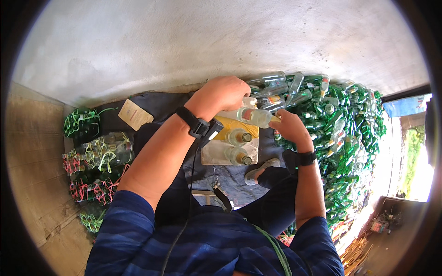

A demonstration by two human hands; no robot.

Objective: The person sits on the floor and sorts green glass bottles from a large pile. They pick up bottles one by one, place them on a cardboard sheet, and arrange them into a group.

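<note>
A clear glass bottle point(255, 117) lies sideways above the block, and my right hand point(293, 129) is closed around its narrow end. My left hand point(226, 95) is curled just beyond that bottle, close to the wall; its fingertips are mostly hidden, and I cannot make out what they grip. A pale bottle end point(250, 101) shows beside the left fingers. Two clear bottles, a farther one point(239, 136) and a nearer one point(237, 155), stand upright on a white and yellow block point(212, 152) between my legs.
A big heap of green and clear bottles point(338, 138) fills the right side, reaching the pale wall point(207, 41). At left sit bottle bundles point(103, 152) tied with green and pink strings. A tan card point(135, 114) lies on the dark ground sheet point(159, 103).
</note>
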